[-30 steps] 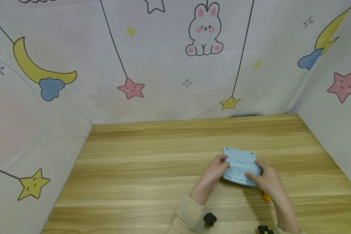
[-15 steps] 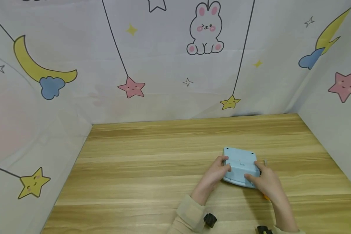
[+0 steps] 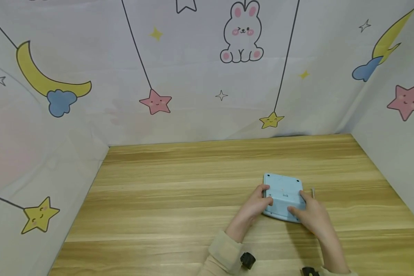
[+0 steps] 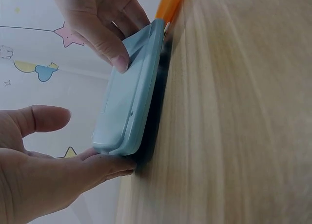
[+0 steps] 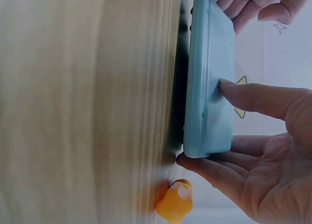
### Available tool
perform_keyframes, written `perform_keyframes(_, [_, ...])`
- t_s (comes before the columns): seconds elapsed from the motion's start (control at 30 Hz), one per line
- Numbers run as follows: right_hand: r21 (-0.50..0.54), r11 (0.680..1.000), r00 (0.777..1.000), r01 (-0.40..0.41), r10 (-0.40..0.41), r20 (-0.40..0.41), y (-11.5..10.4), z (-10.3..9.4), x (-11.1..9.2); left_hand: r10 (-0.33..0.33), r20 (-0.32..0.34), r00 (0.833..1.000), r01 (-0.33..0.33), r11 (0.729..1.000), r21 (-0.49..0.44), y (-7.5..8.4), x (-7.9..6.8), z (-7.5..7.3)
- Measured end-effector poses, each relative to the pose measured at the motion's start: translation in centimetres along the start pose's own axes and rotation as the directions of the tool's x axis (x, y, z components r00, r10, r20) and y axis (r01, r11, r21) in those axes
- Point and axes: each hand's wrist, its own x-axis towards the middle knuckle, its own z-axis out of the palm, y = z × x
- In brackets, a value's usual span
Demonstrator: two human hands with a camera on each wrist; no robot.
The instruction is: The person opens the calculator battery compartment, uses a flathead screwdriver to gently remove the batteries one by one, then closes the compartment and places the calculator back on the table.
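A light blue calculator [image 3: 283, 197] lies back side up, tilted a little above the wooden table, with small dark spots near its corners. My right hand [image 3: 315, 216] grips its right end, thumb on the back and fingers at the edge, as the right wrist view shows. At the opposite end, my left hand [image 3: 252, 209] supports the edge with fairly straight fingers; its thumb [image 4: 48, 119] stands apart from the casing in the left wrist view. The calculator's front is hidden.
An orange-handled tool, probably a screwdriver [image 5: 174, 203], lies on the table [image 3: 179, 199] just right of the calculator. Its thin metal shaft [image 3: 313, 193] shows beyond the right hand. Printed cloth walls [image 3: 200, 73] stand behind and at both sides.
My right hand has shifted slightly left, and the orange handle is now hidden behind it in the head view. The calculator has tilted very slightly; the left hand is nearly still.
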Motion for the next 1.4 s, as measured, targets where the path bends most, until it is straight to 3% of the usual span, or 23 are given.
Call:
perform_keyframes(0.7, [0.009,1.0,1.0,-0.021,0.021,0.005,-0.8,0.7,0.0,-0.018,0.019,1.0,0.016,0.997,0.069,0.2,0.0,-0.9])
perform_keyframes(1.13, [-0.015,1.0,1.0,-0.02,0.019,-0.011,-1.6,0.9,-0.2,-0.015,0.053,0.998,0.013,0.999,0.045,0.3,0.3,-1.6])
perform_keyframes(1.4, [-0.048,0.999,0.999,-0.005,0.003,-0.039,-2.2,1.1,-0.2,0.007,0.059,0.998,-0.016,0.986,0.165,0.8,0.5,-2.4])
